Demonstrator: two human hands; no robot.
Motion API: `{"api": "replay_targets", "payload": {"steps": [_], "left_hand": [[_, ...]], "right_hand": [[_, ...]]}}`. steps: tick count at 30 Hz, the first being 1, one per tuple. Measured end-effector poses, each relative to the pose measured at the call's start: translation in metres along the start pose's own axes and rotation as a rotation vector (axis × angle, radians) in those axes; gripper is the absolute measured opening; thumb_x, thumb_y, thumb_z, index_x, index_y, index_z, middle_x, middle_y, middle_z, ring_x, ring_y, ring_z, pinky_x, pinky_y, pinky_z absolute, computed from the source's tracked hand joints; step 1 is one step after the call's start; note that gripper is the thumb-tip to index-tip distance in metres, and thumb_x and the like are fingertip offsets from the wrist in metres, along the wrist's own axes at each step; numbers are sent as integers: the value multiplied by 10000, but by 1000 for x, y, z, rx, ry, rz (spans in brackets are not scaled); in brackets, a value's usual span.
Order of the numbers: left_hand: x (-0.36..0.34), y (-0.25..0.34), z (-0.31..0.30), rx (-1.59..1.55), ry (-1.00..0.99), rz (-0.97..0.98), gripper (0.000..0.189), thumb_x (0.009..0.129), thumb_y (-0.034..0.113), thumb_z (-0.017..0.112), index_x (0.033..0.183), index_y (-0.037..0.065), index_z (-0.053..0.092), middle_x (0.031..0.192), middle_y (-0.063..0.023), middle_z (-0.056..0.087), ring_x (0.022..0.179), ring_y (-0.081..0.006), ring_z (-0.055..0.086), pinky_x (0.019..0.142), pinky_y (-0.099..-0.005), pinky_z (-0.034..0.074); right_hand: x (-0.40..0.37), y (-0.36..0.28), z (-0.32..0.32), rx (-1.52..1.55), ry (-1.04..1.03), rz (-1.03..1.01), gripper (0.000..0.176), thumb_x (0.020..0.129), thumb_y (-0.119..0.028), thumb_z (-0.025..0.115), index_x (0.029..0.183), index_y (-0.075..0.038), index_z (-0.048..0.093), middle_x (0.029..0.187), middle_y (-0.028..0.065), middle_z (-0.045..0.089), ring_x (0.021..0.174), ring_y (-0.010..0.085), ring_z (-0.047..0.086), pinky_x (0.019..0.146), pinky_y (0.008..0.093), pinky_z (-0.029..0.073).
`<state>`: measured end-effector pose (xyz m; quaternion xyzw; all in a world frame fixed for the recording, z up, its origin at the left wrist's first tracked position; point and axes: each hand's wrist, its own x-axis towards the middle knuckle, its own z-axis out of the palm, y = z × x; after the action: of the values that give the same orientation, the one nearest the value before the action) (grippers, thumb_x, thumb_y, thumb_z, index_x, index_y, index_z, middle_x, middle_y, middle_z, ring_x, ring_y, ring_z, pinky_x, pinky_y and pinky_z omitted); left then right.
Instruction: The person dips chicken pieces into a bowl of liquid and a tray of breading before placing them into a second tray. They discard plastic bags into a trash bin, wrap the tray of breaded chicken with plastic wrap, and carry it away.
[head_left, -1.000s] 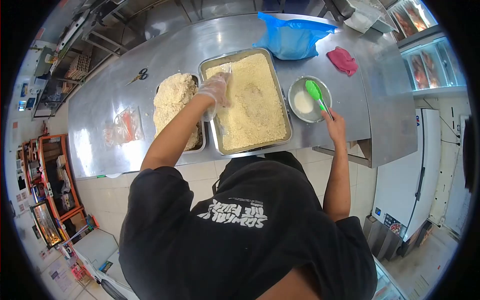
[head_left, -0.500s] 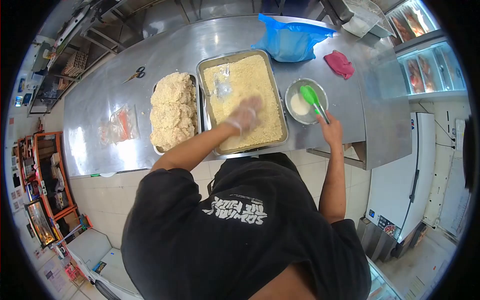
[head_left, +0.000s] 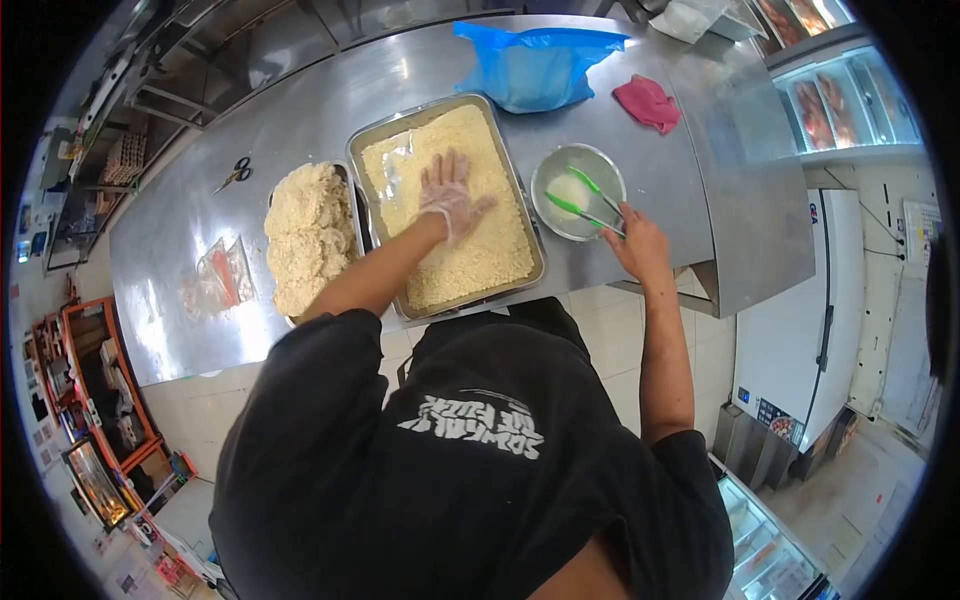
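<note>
My left hand (head_left: 453, 198), in a clear plastic glove, lies flat with spread fingers on pale yellow breadcrumbs (head_left: 480, 255). These fill a rectangular metal tray (head_left: 536, 268) in front of me. In my right hand (head_left: 641, 246) is a pair of tongs (head_left: 604, 222) with green tips, its arms spread apart. The tips reach into a round metal bowl (head_left: 541, 172) holding a whitish batter-like liquid (head_left: 567, 192). Left of the crumb tray, a second tray is heaped with crumb-coated pieces (head_left: 312, 235). What lies under my left palm is hidden.
A blue plastic bag (head_left: 535, 75) stands behind the crumb tray, and a crumpled red cloth (head_left: 647, 104) lies behind the bowl. Scissors (head_left: 236, 174) and a clear bag with something orange (head_left: 222, 279) rest on the steel table (head_left: 160, 240) at left.
My left hand, blurred in motion before, now rests flat with its fingers spread. The tongs, closed earlier, have opened and sit lower in the bowl. The whole view has shifted slightly.
</note>
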<state>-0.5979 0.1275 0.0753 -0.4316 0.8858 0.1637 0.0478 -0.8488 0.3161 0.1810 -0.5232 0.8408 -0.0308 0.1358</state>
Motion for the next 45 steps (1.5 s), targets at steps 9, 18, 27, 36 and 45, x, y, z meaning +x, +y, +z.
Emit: {"api": "replay_targets", "payload": {"steps": [9, 18, 27, 36, 45], "left_hand": [[73, -5, 32, -170, 300, -147, 680, 908, 496, 352, 1353, -17, 323, 1465, -164, 208, 1355, -314, 166, 1118, -433, 90], [72, -14, 17, -290, 300, -178, 710, 928, 489, 287, 1412, -26, 205, 1479, -182, 191, 1378, -299, 143, 1119, -401, 92], [2, 20, 13, 122, 266, 61, 858, 845, 650, 315, 1386, -16, 298, 1506, -198, 71, 1402, -320, 30, 1102, -507, -10], [-14, 37, 12, -8, 196, 111, 871, 852, 653, 301, 1407, -15, 241, 1502, -203, 81, 1394, -352, 51, 1108, -498, 10], [21, -27, -28, -194, 78, -102, 604, 815, 437, 508, 1254, 22, 515, 1329, -250, 431, 1255, -346, 414, 1016, -406, 351]], "right_hand": [[7, 10, 8, 10, 98, -83, 512, 739, -307, 706, 1162, -71, 544, 953, 114, 582, 855, 321, 598, 687, 415, 488], [18, 16, 5, 97, 97, -140, 521, 707, -266, 734, 1159, -78, 557, 999, 102, 558, 847, 313, 593, 690, 405, 491], [17, 14, 8, 62, 101, -115, 545, 700, -227, 739, 1190, -93, 544, 1031, 99, 554, 900, 306, 583, 729, 406, 486], [14, 16, 17, 49, 147, -145, 594, 687, -248, 755, 1211, -83, 532, 1041, 139, 567, 917, 330, 583, 756, 405, 485], [18, 20, 20, 21, 128, -162, 643, 693, -252, 755, 1245, -49, 496, 1053, 165, 573, 949, 337, 570, 793, 418, 471]]}}
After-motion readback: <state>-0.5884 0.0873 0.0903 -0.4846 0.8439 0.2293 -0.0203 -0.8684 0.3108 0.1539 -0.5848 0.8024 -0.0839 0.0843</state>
